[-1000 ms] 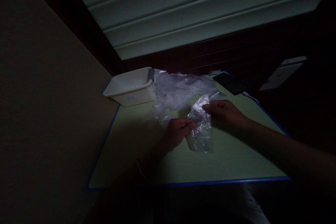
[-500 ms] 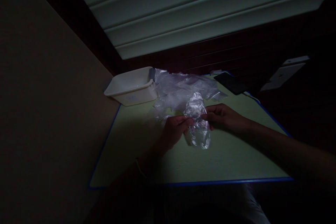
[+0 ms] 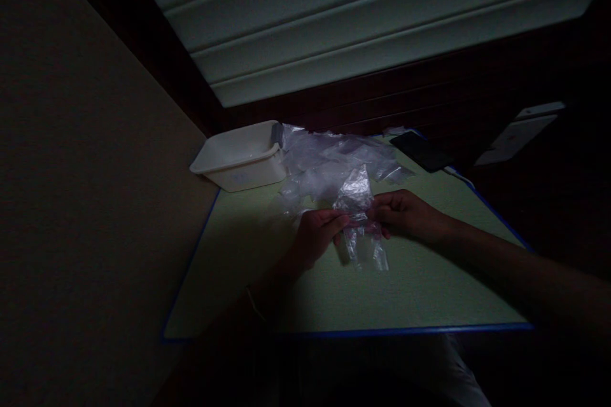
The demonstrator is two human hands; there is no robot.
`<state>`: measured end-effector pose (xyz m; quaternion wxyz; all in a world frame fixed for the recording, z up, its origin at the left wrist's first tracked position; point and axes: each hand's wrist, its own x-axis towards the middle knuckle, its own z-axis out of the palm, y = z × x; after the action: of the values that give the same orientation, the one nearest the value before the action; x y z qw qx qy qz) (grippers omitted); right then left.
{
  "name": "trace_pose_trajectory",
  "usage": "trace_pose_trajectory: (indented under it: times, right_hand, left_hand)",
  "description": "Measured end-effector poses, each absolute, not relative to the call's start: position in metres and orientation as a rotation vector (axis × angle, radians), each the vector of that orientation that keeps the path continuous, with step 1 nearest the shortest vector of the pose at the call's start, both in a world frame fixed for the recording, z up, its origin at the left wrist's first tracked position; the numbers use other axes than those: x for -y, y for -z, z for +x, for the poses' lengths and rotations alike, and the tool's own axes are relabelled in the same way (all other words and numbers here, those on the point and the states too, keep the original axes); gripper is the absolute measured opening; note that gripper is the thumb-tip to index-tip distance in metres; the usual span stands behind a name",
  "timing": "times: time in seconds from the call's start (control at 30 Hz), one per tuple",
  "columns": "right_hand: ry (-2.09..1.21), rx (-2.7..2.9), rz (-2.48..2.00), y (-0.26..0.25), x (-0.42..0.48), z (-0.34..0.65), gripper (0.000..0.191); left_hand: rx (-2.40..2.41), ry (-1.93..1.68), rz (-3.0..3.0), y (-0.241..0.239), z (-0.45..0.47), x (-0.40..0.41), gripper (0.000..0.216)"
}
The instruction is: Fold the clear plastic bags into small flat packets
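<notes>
A clear, crinkled plastic bag [image 3: 356, 189] hangs between my two hands above the table. My left hand [image 3: 319, 232] pinches its left side between thumb and fingers. On the opposite side, my right hand [image 3: 398, 213] grips it with curled fingertips. The upper part of the bag bunches up and shines, while two loose strips dangle below my fingers. Just behind it, a heap of similar clear plastic bags [image 3: 329, 156] spreads over the back of the table.
A white plastic bin [image 3: 248, 175] stands at the back left, against the wall. A dark phone [image 3: 422, 151] with a white cable [image 3: 459, 176] lies at the back right. The pale green table [image 3: 405, 292] has a blue edge. Slatted panels [image 3: 334, 19] rise behind it.
The bag's lower part has gone from one rounded piece to two separate hanging strips, and its top now looks more pointed. Both hands stay in nearly the same place.
</notes>
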<state>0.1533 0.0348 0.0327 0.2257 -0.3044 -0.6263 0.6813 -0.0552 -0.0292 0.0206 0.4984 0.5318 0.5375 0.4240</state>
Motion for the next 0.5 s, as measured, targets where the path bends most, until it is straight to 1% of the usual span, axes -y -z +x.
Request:
trace_pose_trajectory:
  times: [0.23, 0.5]
  right_hand:
    - [-1.968, 1.612, -0.748, -0.0277, -0.0373, 0.1549, 0.021]
    - [-2.039, 1.396, -0.746, -0.0262, -0.0355, 0.1515, 0.017]
  left_hand:
    - [-1.273, -1.068, 1.211, -0.0221, -0.0568, 0.0282, 0.030]
    - [-1.140, -1.100, 1.152, -0.0204, -0.0602, 0.0266, 0.024]
